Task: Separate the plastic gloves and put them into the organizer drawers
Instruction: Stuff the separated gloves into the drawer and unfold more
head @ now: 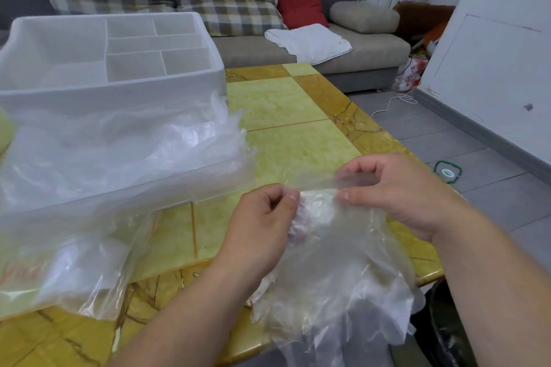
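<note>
At the near right corner of the surface (292,140), both hands work just inside its right edge, where the floor (492,205) begins. A bare stretch of tiled top lies between that edge and the organizer (89,98), which stands on the left half of the surface; its top is divided into one large and several smaller compartments. One drawer (179,197) is pulled out toward the viewer, its front corner near the left hand (262,226) but apart from it. The drawer holds a loose heap of clear gloves (119,146), rising above its rim. Below the drawer, at the near left, lies a clear bag (74,271) with red print and more film inside; what exactly is inside cannot be told. The left grip pinches the top edge of a bunch of plastic gloves (337,271) between thumb and fingers. The right hand (396,191) grips the same edge, thumb and forefinger closed on a single thin layer drawn taut between the two hands. The bunch hangs down over the near edge of the surface. Beyond the far edge stands a grey sofa (253,50) with a white cloth (307,42) on its seat.
</note>
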{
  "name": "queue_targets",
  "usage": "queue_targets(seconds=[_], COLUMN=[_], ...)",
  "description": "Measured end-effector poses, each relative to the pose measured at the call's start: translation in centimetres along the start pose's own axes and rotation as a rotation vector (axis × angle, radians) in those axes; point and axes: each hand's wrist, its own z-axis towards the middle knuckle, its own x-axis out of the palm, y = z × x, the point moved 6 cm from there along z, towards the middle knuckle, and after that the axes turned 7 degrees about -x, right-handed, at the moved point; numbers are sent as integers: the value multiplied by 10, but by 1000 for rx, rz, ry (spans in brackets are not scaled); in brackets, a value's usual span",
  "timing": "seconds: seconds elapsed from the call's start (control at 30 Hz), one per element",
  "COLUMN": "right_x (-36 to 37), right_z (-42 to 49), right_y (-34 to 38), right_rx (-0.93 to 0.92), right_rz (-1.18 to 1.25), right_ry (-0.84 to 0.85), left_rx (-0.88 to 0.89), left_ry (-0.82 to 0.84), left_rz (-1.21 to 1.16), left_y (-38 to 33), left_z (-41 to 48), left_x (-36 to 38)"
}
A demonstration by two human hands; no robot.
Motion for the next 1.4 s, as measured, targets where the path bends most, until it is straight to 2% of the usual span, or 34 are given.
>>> queue_targets(seconds=[0.17, 0.53, 0.67, 0.87, 1.03, 1.27, 1.4], right_x=[5, 3, -12, -32, -41, -40, -31], right_z=[2, -4, -5, -12, -20, -22, -19], right_y=[9, 14, 13, 14, 21, 22, 24], right_rx=[-88, -45, -41, -52, -152, -178, -207], right_rz=[-91, -131, -87, 142, 226, 230, 377], right_ry=[-21, 101, 39, -121, -154, -167, -140], left_rx=[17, 25, 50, 81, 106, 198, 193], left_ry=[55, -17, -28, -84, -98, -145, -160], left_rz=[-23, -81, -145, -206, -254, -340, -365], left_y=[-6, -10, -20, -30, -43, -62, -62], left_z=[-2, -6, -10, -16, -25, -36, -35], left_x=[2, 4, 6, 4, 6, 1, 1])
